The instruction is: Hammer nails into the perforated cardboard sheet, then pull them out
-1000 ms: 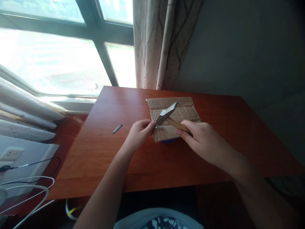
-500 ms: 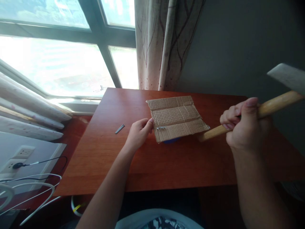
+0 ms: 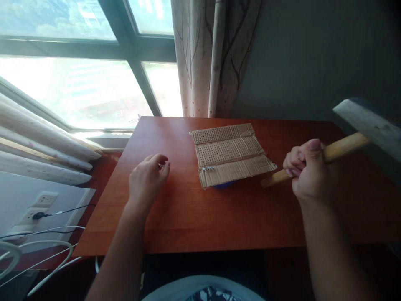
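My left hand is over the tabletop at the left, its fingers curled and a gap between thumb and forefinger. Metal nails glint in that gap, mostly hidden by the hand. My right hand is wrapped round the wooden handle of a hammer, raised above the table's right side with its grey head out to the right. Between the hands is a creased cardboard piece with rows of holes. Several small nails stick up near its left front edge. A blue object shows under the cardboard.
The reddish wooden table stands against a dark wall, beside a bright window and a patterned curtain. At the left, a wall socket has a black plug, and white cables hang beside the table.
My left hand has let go of the cardboard's left edge and moved left over the nails. My right hand and the hammer have shifted slightly left and the hammer head is lower.
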`<state>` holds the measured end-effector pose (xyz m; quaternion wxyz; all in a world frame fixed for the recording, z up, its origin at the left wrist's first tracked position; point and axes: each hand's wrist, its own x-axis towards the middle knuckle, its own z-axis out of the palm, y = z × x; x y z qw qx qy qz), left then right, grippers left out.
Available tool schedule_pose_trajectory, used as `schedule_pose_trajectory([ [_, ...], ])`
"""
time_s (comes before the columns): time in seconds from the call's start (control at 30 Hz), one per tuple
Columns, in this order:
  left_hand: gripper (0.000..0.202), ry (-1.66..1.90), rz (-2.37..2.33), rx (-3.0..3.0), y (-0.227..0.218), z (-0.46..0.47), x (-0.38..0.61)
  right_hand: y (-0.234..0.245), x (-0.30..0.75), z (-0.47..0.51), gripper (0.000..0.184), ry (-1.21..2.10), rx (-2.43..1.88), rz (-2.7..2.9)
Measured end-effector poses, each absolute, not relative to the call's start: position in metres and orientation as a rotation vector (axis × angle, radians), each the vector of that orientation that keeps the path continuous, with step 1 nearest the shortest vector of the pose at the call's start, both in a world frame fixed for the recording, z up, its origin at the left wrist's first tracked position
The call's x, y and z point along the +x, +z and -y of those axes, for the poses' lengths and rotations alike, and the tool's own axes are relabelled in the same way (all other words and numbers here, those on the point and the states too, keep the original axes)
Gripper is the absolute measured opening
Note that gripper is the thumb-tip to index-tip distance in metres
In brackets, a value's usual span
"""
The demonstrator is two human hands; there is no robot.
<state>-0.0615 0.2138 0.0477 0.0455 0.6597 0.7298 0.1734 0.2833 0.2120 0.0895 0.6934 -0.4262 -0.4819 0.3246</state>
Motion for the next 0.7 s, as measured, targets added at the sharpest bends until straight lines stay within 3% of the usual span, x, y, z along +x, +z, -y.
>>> schedule_pose_trajectory([
  [0.23, 0.033, 0.068, -2.365, 2.194, 0.039, -0.206, -0.090, 0.090, 0.284, -0.213, 0.051, 0.704, -0.929, 1.012],
  [0.7, 0.041, -0.088, -2.338, 2.338, 0.038, -0.208, -0.074, 0.091, 0.277, -0.211, 0.050, 0.619, -0.972, 0.978],
])
